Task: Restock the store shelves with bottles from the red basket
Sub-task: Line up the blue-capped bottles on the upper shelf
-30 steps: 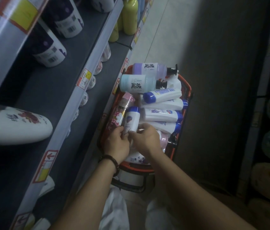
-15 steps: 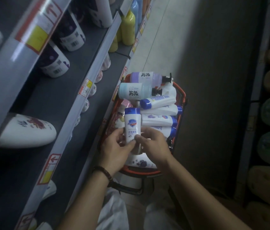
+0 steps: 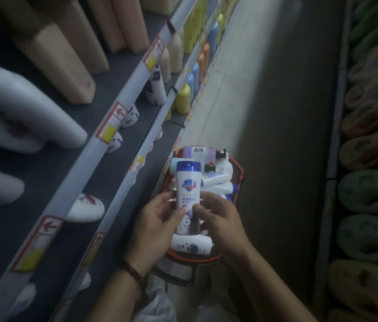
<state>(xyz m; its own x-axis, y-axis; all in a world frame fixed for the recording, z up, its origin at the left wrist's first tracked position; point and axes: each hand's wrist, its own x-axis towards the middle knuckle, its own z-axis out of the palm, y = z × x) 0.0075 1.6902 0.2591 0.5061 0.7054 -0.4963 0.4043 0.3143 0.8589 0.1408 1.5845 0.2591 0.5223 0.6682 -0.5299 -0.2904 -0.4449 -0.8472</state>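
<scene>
Item: white bottle [image 3: 187,189], blue cap, shield logo on the label. It is held upright just above the red basket [image 3: 239,175] with the label facing the camera, probably so it can be read and matched to a shelf slot.

Left hand [image 3: 155,226]: fingers and thumb curled round the bottle's lower left side. Right hand [image 3: 220,219]: thumb and fingers pinching the lower right side. Two hands likely serve to steady and turn it.

Basket: on the floor against the foot of the shelves [image 3: 86,159], within easy reach. More bottles lie on their sides in it, among them a purple pump bottle [image 3: 197,151] at the far end and a white flowered bottle [image 3: 190,245] at the near end.

Shelves: tan bottles [image 3: 62,54] and yellow bottles [image 3: 183,98] stand in rows; bare stretches on the lower tiers look like the likely destination.

Not determinable: small print on label and price tags [image 3: 111,126]; how many bottles lie behind the held one; the basket's left wall, hidden by hand and bottle; shelf stock at left, blurred and dim
</scene>
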